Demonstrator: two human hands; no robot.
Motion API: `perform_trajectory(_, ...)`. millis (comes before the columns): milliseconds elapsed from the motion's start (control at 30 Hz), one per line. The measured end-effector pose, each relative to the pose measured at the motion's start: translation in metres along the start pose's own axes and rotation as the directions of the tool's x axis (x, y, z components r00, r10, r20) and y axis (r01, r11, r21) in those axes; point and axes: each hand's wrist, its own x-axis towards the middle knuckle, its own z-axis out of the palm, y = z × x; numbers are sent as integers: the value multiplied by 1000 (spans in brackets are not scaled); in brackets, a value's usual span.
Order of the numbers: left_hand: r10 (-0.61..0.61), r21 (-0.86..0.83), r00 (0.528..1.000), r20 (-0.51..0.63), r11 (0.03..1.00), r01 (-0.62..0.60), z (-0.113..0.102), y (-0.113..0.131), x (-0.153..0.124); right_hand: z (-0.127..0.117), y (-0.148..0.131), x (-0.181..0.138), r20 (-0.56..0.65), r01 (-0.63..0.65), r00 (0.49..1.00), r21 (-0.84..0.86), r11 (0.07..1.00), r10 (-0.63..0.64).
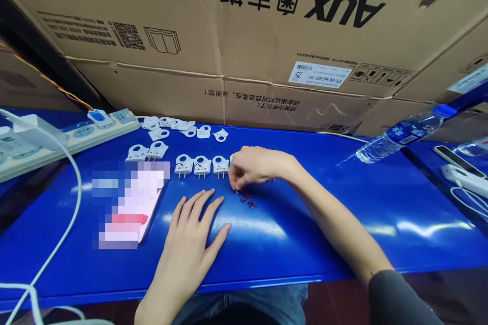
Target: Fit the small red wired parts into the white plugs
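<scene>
My left hand lies flat on the blue tabletop with its fingers spread, holding nothing. The fingertips of my right hand are pinched together just above the table. A thin silvery tip shows under them, but I cannot make out what they hold. Beside the pinch lie several small red-and-black pieces. A row of white ring-topped plug parts with metal pins stretches behind my hands, partly hidden by my right hand. Two more white plug parts sit to the left of the row.
More white ring parts are scattered at the back. A power strip with cables lies at left, a blurred phone near my left hand. A water bottle lies tilted at right. A large cardboard box walls off the back.
</scene>
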Motion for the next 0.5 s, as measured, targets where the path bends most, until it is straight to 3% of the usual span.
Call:
perform_trajectory(100,-8,2,1000,9,1000,8,0,0,0,1,1,3,59,-8,998,4,1000,8)
perform_trajectory(167,-14,-1,1000,17,1000,14,0,1,0,3,2,6,14,33,999,23,999,-33)
perform_trajectory(233,-15,-7,1000,9,1000,15,-1,1,0,5,3,12,-143,84,987,33,996,-79)
perform_trajectory(333,-11,-9,1000,5,1000,11,-2,1,0,9,-2,24,-423,75,904,0,997,-68)
perform_trajectory(400,-9,-3,1000,10,1000,9,-3,1,0,11,-8,34,-507,12,862,-28,1000,-25)
perform_trajectory(500,0,10,1000,7,1000,0,-2,1,0,12,-19,49,-523,-65,852,-67,996,21)
